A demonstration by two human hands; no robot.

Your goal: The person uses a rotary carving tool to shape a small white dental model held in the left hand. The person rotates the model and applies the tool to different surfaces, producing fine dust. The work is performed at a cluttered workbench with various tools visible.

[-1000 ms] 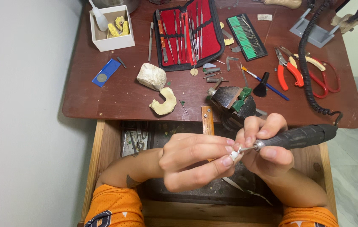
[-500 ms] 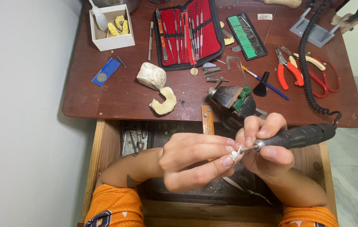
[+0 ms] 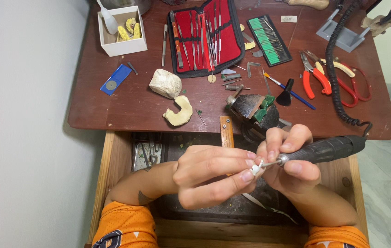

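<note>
step: grinding | left hand (image 3: 214, 177) pinches white piece (image 3: 256, 169) | right hand (image 3: 292, 160) grips handpiece (image 3: 324, 149), bur touching piece at 3 o'clock | next: likely steady, light pressure

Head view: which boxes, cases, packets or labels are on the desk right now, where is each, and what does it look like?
White open box: back left of the desk, square, holding yellow pieces and a white dropper bottle.
Tool case: back centre, black, unfolded, red lining, slim metal tools in loops.
Bur holder: right of the case, black rectangle, rows of green bits.
Blue packet: left, flat, with a round disc.
Small white label: back right, rectangular.
</note>
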